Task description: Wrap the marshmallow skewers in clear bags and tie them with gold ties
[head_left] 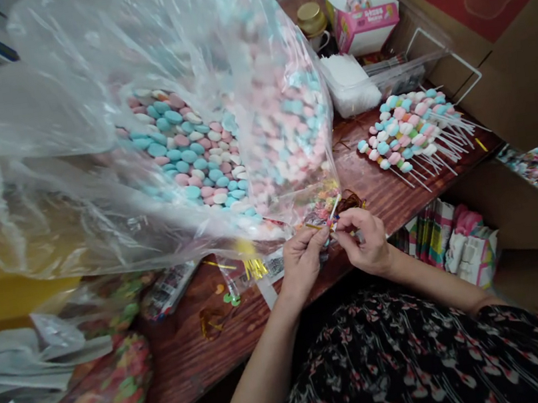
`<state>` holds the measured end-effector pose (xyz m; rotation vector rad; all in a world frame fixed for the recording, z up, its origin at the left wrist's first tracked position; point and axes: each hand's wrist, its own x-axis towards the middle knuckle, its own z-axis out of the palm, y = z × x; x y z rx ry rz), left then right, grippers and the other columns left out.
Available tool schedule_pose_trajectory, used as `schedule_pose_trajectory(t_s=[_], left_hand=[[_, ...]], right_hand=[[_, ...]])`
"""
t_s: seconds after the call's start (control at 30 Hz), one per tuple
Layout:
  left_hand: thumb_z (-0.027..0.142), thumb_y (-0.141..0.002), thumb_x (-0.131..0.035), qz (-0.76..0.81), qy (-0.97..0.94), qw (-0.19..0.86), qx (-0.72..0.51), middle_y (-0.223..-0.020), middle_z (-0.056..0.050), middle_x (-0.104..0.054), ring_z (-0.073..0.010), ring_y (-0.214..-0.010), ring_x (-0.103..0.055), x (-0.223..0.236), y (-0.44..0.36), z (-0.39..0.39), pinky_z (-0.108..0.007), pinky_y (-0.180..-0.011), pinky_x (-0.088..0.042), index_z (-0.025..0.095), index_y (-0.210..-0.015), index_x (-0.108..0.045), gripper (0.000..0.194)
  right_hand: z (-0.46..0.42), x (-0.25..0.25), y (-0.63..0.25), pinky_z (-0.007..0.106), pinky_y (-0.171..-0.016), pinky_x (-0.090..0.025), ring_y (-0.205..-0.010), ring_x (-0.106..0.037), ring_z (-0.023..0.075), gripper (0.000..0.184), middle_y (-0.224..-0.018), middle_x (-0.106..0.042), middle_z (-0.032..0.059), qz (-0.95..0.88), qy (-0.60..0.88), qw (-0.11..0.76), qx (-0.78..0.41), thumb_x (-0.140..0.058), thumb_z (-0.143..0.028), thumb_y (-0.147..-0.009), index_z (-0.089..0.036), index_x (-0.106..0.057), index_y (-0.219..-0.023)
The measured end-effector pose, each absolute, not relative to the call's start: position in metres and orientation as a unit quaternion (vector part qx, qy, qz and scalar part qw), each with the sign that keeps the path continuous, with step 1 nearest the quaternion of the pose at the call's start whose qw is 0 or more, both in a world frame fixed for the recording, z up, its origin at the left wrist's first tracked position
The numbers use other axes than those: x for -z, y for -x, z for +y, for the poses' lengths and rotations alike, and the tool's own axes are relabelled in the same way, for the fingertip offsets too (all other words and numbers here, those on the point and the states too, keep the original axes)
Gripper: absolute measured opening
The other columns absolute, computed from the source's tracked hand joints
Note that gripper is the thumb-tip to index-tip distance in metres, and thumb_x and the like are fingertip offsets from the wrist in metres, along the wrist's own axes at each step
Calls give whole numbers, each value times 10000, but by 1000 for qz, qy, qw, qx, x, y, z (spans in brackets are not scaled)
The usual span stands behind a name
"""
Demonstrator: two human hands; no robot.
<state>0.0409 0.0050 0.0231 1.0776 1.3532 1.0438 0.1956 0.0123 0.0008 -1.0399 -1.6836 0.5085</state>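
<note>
Pinching a cellophane-wrapped candy skewer [325, 210] near the front edge of the wooden desk [183, 369], left hand [303, 260] and right hand [363, 241] close together, fingertips meeting around a thin white stick [335, 208] and a gold twist tie [311, 226]. Probably light, with slippery film and brittle candy: safest held by the stick, just below the wrapped candy.

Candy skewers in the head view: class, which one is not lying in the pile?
It is the white-sticked skewer, held up between the left hand and right hand. The other skewers lie fanned together in a pile further right.
</note>
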Motion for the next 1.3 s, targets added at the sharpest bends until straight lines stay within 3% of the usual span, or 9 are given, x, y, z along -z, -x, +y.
schedule_pose_trajectory(t_s=[0.1, 0.33, 0.47, 0.6, 0.7, 0.77, 0.93, 1.13, 1.3], left_hand=[[446, -790, -669, 561, -448, 544, -434, -588, 9, -547, -107, -540, -446, -24, -41, 6, -234, -530, -374, 175, -630, -656, 315], [444, -809, -642, 553, -540, 482, -412, -578, -1, -513, -116, -573, -430, -27, -44, 8, -234, -542, -375, 178, -579, -635, 352], [450, -769, -685, 509, -522, 589, -347, -531, 3, -517, -97, -511, -425, -41, -43, 8, -214, -475, -344, 163, -557, -643, 359], [431, -684, -769, 444, -420, 758, -228, -546, -26, -618, -109, -451, -518, -52, -39, 10, -209, -421, -371, 149, -619, -707, 297], [404, -636, -805, 389, -374, 826, -163, -575, -49, -670, -110, -419, -545, -54, -36, 13, -206, -399, -397, 144, -641, -736, 268], [379, -639, -807, 356, -379, 846, -117, -581, -50, -687, -103, -401, -536, -54, -35, 16, -204, -391, -412, 157, -658, -753, 230], [354, -674, -786, 300, -430, 851, -33, -595, -48, -707, -123, -431, -559, -59, -30, 24, -212, -383, -434, 197, -713, -774, 161], [377, -658, -802, 257, -485, 835, 25, -594, -11, -676, -132, -494, -573, -49, -28, 23, -248, -465, -512, 195, -670, -733, 196], [439, -701, -764, 238, -575, 782, 37, -671, 17, -662, -122, -602, -583, -45, -15, 36, -230, -571, -493, 152, -805, -699, 312]], right_hand=[[6, -3, -197, 275, -672, -491, -708, -598, 138, 61, -780, -646, 8, -673, 459, 503, -290, -665, -232, -822, -203, -629, -862], [24, -1, -209, 213, -574, -412, -579, -497, 87, 159, -635, -580, -35, -549, 419, 411, -596, -652, -311, -777, -164, -617, -726], [40, -9, -226, 192, -479, -329, -487, -374, 68, 195, -554, -456, -68, -581, 302, 269, -706, -590, -348, -768, -171, -534, -707], [43, -35, -243, 262, -607, -408, -638, -463, 126, 130, -687, -542, 4, -831, 206, 261, -445, -469, -241, -856, -181, -543, -767], [42, -45, -250, 329, -650, -410, -686, -475, 162, 206, -742, -574, 54, -936, 88, 294, -172, -413, -202, -899, -185, -583, -785], [42, -44, -252, 343, -625, -405, -671, -475, 168, 288, -731, -575, 58, -949, 20, 300, -91, -374, -236, -943, -195, -624, -807], [41, -34, -247, 332, -593, -412, -652, -484, 154, 240, -748, -608, 39, -943, -25, 322, -85, -439, -261, -962, -229, -675, -938], [35, -35, -232, 306, -627, -394, -712, -506, 146, 154, -737, -577, 21, -934, -53, 341, -90, -533, -230, -929, -220, -632, -812], [26, -38, -224, 330, -714, -371, -792, -515, 164, 156, -850, -625, 49, -944, -14, 320, -75, -520, -190, -915, -173, -584, -774]])
